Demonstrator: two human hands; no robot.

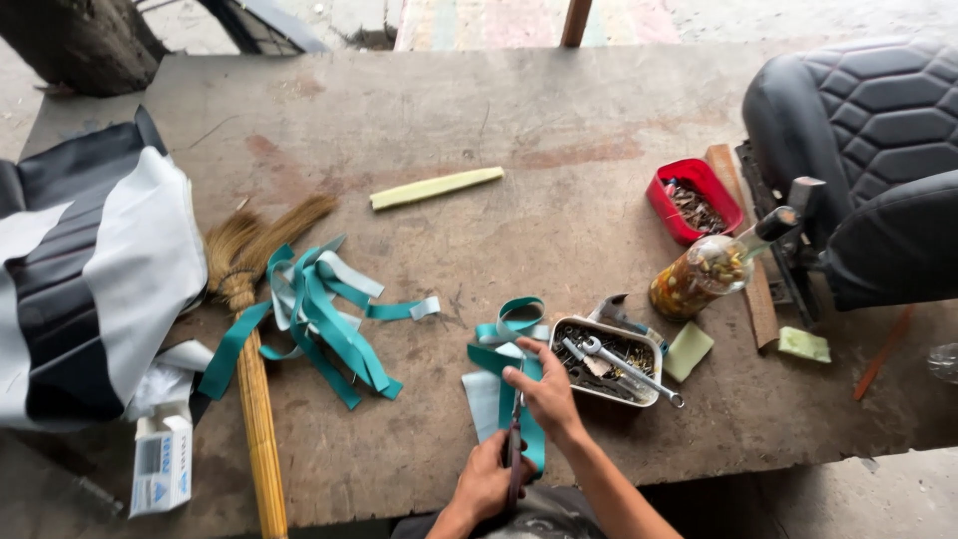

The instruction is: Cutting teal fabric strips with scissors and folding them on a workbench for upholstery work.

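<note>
Scissors (515,449) in both hands cut a curling teal strip (511,349).

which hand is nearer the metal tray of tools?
Right. The right hand lies on the teal strip just left of the tray; the left hand grips scissors lower down, farther off.

A worn brown wooden table (559,130) filled the view, stained and scratched under flat daylight. Bare concrete floor (798,15) showed beyond its far edge, with a dark tree trunk (80,40) at the upper left. A black quilted vehicle seat (878,120) stood at the table's right end.
</note>
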